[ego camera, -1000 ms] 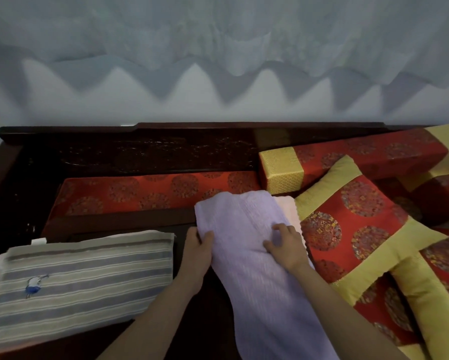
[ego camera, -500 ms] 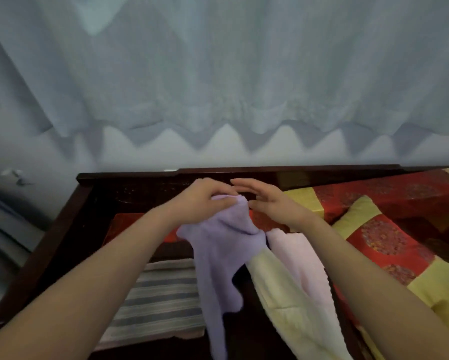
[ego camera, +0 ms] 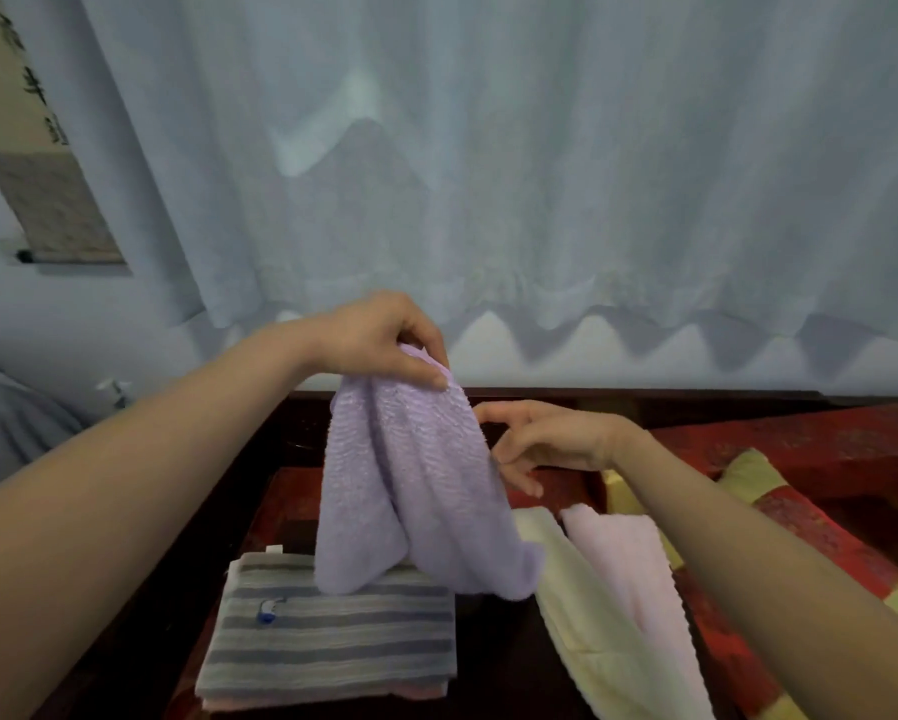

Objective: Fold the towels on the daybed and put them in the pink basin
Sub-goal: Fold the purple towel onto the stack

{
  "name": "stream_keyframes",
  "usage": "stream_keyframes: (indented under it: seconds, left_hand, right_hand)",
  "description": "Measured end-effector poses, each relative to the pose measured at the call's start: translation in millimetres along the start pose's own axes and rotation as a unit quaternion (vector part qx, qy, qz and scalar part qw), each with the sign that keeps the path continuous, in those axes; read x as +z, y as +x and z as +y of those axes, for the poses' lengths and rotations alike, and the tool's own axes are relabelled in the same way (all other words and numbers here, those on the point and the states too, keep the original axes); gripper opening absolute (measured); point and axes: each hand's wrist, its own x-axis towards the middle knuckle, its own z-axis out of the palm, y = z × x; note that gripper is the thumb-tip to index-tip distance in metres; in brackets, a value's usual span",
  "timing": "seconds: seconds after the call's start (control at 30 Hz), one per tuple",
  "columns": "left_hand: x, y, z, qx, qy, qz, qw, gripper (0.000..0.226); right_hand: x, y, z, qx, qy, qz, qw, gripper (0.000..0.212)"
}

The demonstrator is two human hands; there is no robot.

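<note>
A: What is the left hand (ego camera: pixel 379 340) doing?

B: It pinches the top of the lavender towel (ego camera: pixel 410 491) between thumb and fingers and holds it up in the air. The cloth hangs bunched, its lower hem over the far edge of the folded striped towel (ego camera: pixel 327 641).

A: And the right hand (ego camera: pixel 551 441)?

B: Its fingers are spread and loose, grasping nothing, right at the towel's right-hand edge. I can't tell whether a fingertip touches it.

A: So which step is this?

B: I'd say the start of folding this one: lifted, but not yet spread. The next move calls for the right hand to catch a second corner so the top hem draws straight.

A: Room to work?

B: There is open air ahead, short of the curtain (ego camera: pixel 488 174). Below, the cream towel (ego camera: pixel 587 631) and pink towel (ego camera: pixel 629 569) lie unfolded to the right, beside the red cushions (ego camera: pixel 821 537). The pink basin is not in view.
</note>
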Motion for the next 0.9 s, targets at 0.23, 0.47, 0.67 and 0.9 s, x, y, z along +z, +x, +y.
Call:
stream_keyframes:
  seconds: [0.23, 0.47, 0.67, 0.9]
  left_hand:
    - [-9, -17, 7, 0.004, 0.013, -0.065, 0.998, 0.016]
    - [-12, -37, -12, -0.026, 0.021, -0.026, 0.999, 0.015]
    - [-27, -64, -41, -0.106, -0.024, -0.019, 0.994, 0.021]
    - [-22, -86, -85, -0.244, 0.417, -0.120, 0.867, 0.011]
  right_hand:
    - [25, 34, 3, -0.092, -0.148, 0.137, 0.975, 0.057]
    - [51, 48, 26, 0.041, -0.121, 0.015, 0.992, 0.041]
    - [31, 35, 77, 0.154, -0.444, 0.070, 0.880, 0.027]
    - [-26, -31, 77, -0.002, -0.389, 0.387, 0.836, 0.055]
